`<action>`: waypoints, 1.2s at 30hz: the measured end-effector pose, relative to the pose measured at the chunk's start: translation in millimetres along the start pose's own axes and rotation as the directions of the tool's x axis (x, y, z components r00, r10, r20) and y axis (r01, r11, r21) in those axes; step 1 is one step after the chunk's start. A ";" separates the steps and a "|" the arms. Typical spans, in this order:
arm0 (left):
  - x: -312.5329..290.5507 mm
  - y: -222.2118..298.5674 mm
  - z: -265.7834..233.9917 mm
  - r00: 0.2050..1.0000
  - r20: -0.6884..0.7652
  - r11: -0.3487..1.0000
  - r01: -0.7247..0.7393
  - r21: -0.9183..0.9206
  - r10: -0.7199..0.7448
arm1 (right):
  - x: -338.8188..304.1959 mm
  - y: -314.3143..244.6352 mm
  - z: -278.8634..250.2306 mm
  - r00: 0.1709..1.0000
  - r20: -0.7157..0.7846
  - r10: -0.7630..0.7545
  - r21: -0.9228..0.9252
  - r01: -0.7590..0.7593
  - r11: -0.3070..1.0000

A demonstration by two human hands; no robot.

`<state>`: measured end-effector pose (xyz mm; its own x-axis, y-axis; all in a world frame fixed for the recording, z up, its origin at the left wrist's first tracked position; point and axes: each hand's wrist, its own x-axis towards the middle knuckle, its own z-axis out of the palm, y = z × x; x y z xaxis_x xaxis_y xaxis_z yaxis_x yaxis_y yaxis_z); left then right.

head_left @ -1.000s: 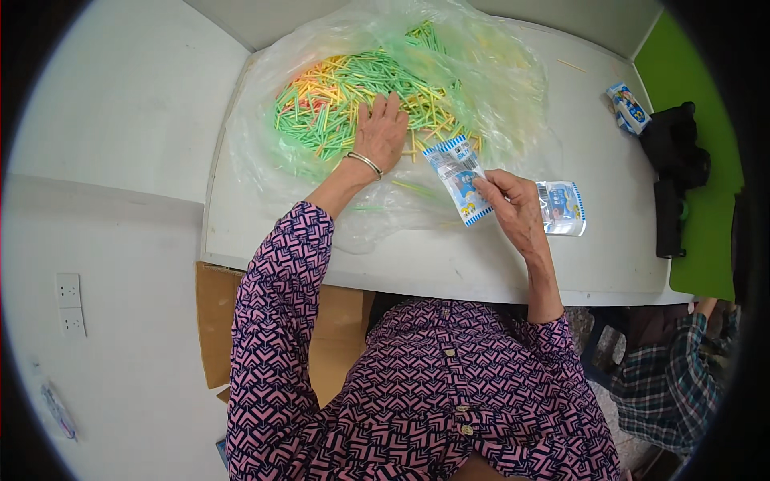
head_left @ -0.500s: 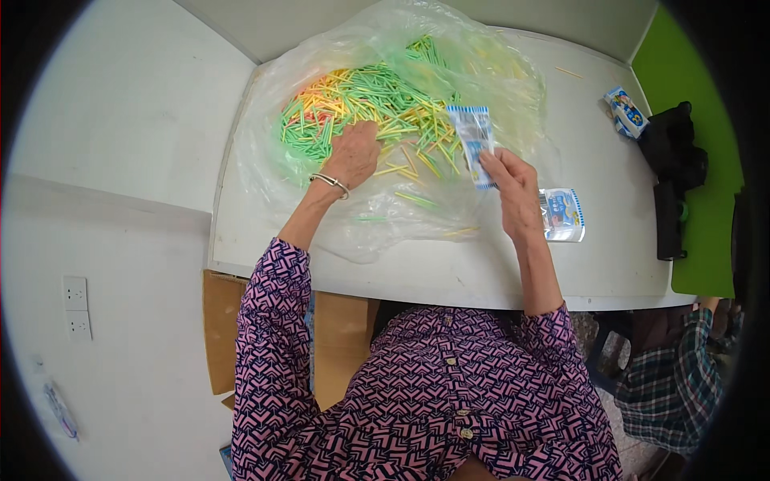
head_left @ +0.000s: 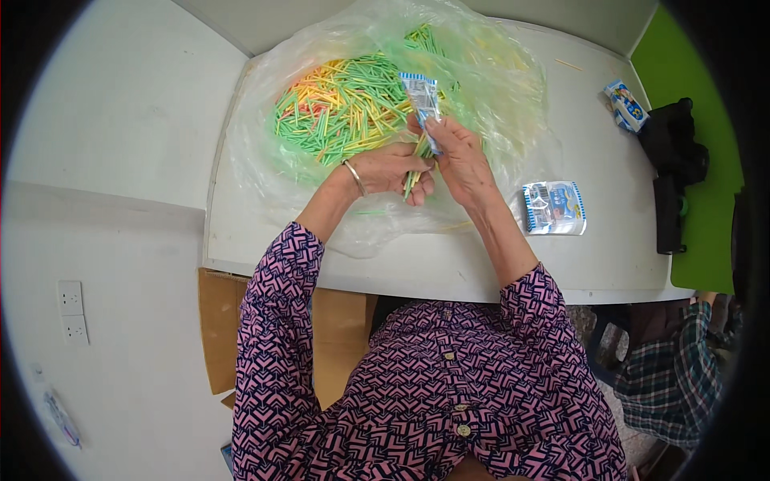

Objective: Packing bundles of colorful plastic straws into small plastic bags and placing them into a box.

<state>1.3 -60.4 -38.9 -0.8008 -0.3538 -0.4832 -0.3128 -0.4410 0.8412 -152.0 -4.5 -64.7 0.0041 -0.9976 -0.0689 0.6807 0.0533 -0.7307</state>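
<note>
Right in front of me, my left grip is closed around a small bundle of thin green and yellow sticks, while my right grip pinches a blue-and-white printed plastic packet, its striped end pointing away from me. Bundle and packet come together where my grips meet; whether any sticks are inside it I cannot tell, since my right grip covers part of that spot. Both grips are above a large translucent plastic bag, whose crumpled film spreads toward me across the white tabletop. Just beyond lies a heaped pile of green, yellow and pinkish-orange sticks; bag film drapes over its far right part and blurs it, and my grips block its near right edge. To my right, a second blue-and-white packet lies flat. Farther off, a crumpled blue-and-white packet sits beside a black bulky object along the green upright panel.
</note>
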 end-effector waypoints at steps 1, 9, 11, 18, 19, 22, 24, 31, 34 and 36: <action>1.9 0.2 -0.5 1.000 0.000 1.000 -0.001 -0.001 0.001 | -0.6 0.0 1.0 1.000 0.000 0.026 0.006 -0.026 1.000; -14.0 8.6 -14.6 0.932 -0.279 0.963 -0.261 -0.070 0.233 | -22.3 -28.0 -19.3 0.990 -0.027 -0.142 -0.362 0.122 0.924; -15.9 13.1 -16.3 0.887 -0.352 0.927 -0.358 -0.114 0.299 | -31.7 -29.6 -27.1 0.996 -0.032 -0.080 -0.537 0.050 0.842; -19.3 43.1 15.1 0.615 -0.495 0.735 -0.674 0.073 0.614 | -45.1 -24.6 -34.1 1.000 0.026 0.013 -0.555 0.003 0.832; -20.0 45.3 21.0 0.583 -0.489 0.706 -0.701 0.100 0.649 | -45.4 -24.8 -36.5 0.998 0.041 0.039 -0.572 -0.008 0.820; -24.5 50.6 35.0 0.555 -0.455 0.686 -0.699 0.199 0.697 | -49.4 -27.8 -32.3 0.995 0.050 0.081 -0.582 -0.037 0.812; -23.3 48.2 40.1 0.563 -0.424 0.692 -0.670 0.268 0.709 | -52.3 -30.7 -29.7 0.994 0.042 0.097 -0.576 -0.056 0.816; -20.2 28.3 46.0 0.670 -0.308 0.734 -0.569 0.370 0.675 | -54.6 -29.5 -25.5 0.994 0.062 0.087 -0.484 -0.047 0.874; -19.9 23.8 52.4 0.702 -0.305 0.759 -0.535 0.371 0.644 | -55.5 -28.7 -27.1 0.996 0.060 0.072 -0.497 -0.033 0.867; -17.9 19.9 49.7 0.717 -0.299 0.764 -0.502 0.405 0.630 | -55.6 -28.2 -28.4 0.997 0.054 0.062 -0.518 -0.025 0.855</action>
<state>-16.0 -21.9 -1.5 -0.6187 -0.7778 0.1110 -0.0433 0.1748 0.9837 -192.3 50.7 -59.5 0.0860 -0.9933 -0.0769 0.2027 0.0930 -0.9748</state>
